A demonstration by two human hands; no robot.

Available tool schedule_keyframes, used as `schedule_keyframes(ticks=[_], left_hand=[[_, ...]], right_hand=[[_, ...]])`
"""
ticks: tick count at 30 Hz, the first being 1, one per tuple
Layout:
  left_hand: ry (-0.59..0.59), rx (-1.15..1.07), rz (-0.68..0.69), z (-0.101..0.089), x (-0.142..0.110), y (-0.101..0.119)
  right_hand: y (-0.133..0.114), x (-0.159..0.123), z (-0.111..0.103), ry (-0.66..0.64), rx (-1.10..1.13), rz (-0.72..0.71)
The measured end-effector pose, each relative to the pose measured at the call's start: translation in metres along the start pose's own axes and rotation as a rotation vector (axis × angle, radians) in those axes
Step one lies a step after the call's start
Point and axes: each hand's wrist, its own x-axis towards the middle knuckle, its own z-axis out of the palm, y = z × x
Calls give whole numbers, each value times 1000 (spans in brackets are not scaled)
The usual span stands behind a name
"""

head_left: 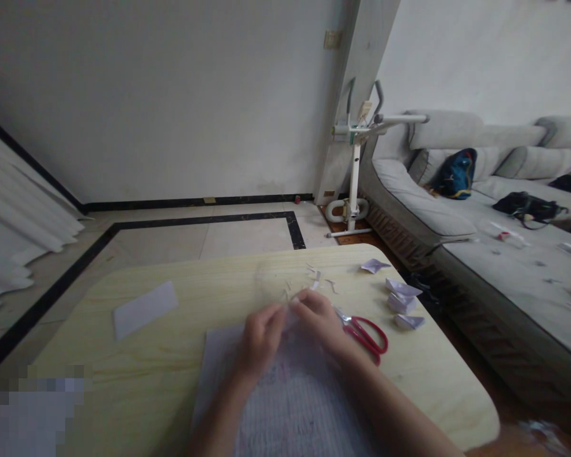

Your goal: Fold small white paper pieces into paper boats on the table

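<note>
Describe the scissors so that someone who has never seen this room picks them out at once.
Find the pale wooden table, then the small folded papers near its right edge. Between them and the right hand lie the scissors, blades partly hidden. Their looped red handles set them apart from the pale papers nearby.

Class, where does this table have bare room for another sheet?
Bare table: between the white slip and the written sheet; between scissors, folded papers and the near right corner. Crowded: around left hand, right hand and paper scraps.
</note>
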Motion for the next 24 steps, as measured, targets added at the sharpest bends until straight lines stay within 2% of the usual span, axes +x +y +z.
schedule_keyframes(ticks=[7, 11, 16, 21, 24], left_hand=[[-7, -4, -21, 0, 2, -2], [4, -57, -50, -1, 3, -1], [27, -72, -57, 0, 2, -2], [33, -72, -37, -1, 2, -3], [67, -46, -25, -2, 2, 0]], right_hand=[[6, -1, -1, -45, 44, -12], [3, -1, -1, -58, -20, -12], [-4, -1, -3, -212, -92, -5], [-5, -1, -2, -189, -92, -30], [-8, -2, -3, -239, -29, 10]])
